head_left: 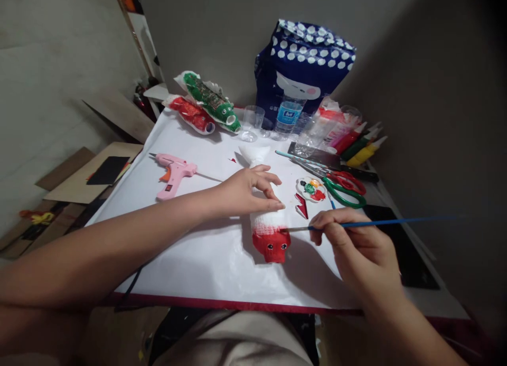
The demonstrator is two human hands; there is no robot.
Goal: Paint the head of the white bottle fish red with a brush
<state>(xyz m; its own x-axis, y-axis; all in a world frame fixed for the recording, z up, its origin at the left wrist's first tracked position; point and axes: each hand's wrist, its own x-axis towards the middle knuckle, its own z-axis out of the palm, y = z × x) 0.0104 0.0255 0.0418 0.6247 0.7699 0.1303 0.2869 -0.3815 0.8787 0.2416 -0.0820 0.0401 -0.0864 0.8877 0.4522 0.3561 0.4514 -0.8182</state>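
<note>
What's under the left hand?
The white body of a fish. Its tail shows beyond the left hand, its red head on the near side. The hand covers part of the middle, so that bit can't be seen.

R hand (358, 244) w/ brush (376, 222) at red/wht fish (270, 223), L hand (247, 191) atop.

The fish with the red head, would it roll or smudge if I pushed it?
The fish might roll a little, since its body looks rounded. Its red paint could smudge: the paintbrush reaches right to its edge, so it may be wet.
</note>
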